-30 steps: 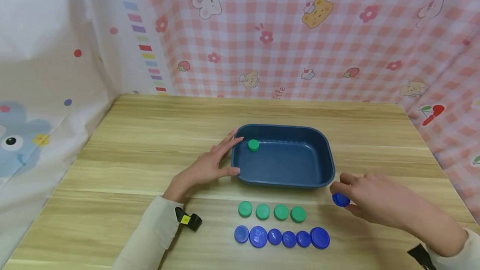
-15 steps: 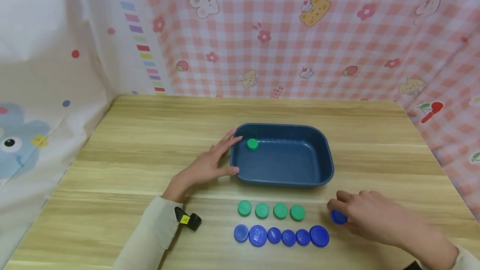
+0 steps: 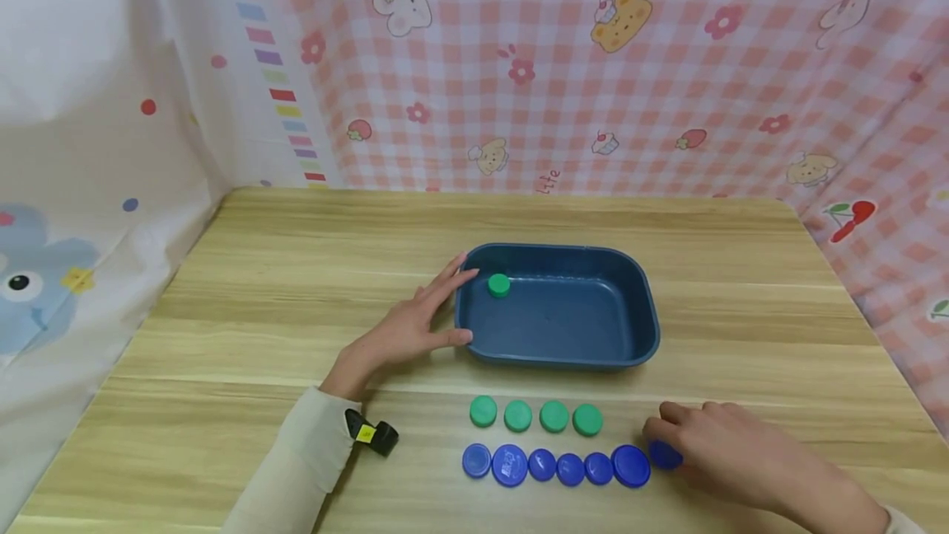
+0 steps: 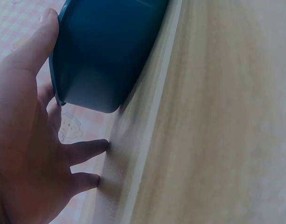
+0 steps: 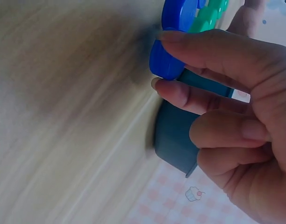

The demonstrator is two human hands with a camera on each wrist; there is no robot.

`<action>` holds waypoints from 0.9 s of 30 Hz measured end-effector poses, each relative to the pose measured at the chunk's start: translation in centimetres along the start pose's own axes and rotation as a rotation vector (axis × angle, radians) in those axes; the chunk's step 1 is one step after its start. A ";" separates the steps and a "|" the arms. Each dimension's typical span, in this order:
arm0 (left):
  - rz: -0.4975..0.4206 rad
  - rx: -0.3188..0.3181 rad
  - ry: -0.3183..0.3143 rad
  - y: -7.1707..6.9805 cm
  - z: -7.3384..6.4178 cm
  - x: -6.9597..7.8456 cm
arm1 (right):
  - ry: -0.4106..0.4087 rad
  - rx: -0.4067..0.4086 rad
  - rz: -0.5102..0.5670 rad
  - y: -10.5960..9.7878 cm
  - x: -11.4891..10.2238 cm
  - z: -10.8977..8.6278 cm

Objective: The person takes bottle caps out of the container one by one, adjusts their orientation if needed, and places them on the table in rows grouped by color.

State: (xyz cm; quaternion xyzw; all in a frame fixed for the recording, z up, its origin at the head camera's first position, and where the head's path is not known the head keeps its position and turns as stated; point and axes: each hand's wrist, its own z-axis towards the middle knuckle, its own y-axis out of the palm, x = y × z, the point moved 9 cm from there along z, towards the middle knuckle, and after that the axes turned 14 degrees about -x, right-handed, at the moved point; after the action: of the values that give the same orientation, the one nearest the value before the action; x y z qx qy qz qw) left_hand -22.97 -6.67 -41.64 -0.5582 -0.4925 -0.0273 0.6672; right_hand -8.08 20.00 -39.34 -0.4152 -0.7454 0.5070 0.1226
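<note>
A dark blue plastic basin (image 3: 558,363) stands mid-table with one green bottle cap (image 3: 499,285) inside, near its left end. My left hand (image 3: 411,324) rests against the basin's left rim, fingers spread and fairly straight, thumb at the near corner. In front of the basin runs a row of several green caps (image 3: 518,416). Nearer me lies a row of several blue caps (image 3: 570,470) of mixed sizes. At that row's right end my right hand (image 3: 730,452) pinches a blue bottle cap (image 5: 165,61) between thumb and index finger, close beside the large blue cap (image 3: 631,466).
The light wood table (image 3: 311,245) reaches back to a pink checked cloth (image 3: 474,64). A white printed cloth (image 3: 81,147) hangs on the left side. A black wrist camera (image 3: 374,435) sits on the left cuff.
My right hand has moved toward me and down with the blue bottle cap, from beside the basin's near right corner to the blue row's right end. The left hand stays at the basin.
</note>
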 end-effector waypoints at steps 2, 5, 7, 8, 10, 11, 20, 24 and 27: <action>0.001 0.000 0.002 0.0 0.0 0.0 | -0.001 -0.001 0.004 0.2 0.0 0.0; 0.001 -0.001 0.001 0.0 0.0 0.0 | 0.001 0.001 0.006 0.3 0.0 -0.1; 0.000 -0.001 -0.001 0.0 0.0 0.0 | 0.002 0.002 0.007 0.4 -0.1 0.0; -0.001 -0.001 0.000 0.0 0.0 0.0 | 0.005 -0.003 0.011 0.5 0.0 0.0; 0.003 -0.001 -0.003 0.0 0.0 0.1 | 0.001 0.006 0.002 0.4 -0.1 0.0; 0.002 -0.003 -0.008 0.0 0.0 0.1 | -0.004 0.011 -0.003 0.4 -0.2 0.1; 0.015 -0.003 -0.021 0.0 0.0 0.0 | -0.012 0.004 -0.002 0.6 -0.2 0.3; 0.019 -0.001 -0.015 0.0 0.1 0.0 | -0.012 -0.012 0.022 0.7 -0.1 0.4; 0.016 -0.001 -0.015 0.0 0.1 -0.1 | -0.022 -0.008 0.032 0.7 -0.1 0.4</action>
State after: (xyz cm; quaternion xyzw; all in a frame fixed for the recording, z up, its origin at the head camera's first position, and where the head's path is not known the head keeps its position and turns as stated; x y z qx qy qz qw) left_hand -23.08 -6.68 -41.73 -0.5626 -0.4931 -0.0180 0.6634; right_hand -7.88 19.75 -40.10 -0.4219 -0.7421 0.5103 0.1047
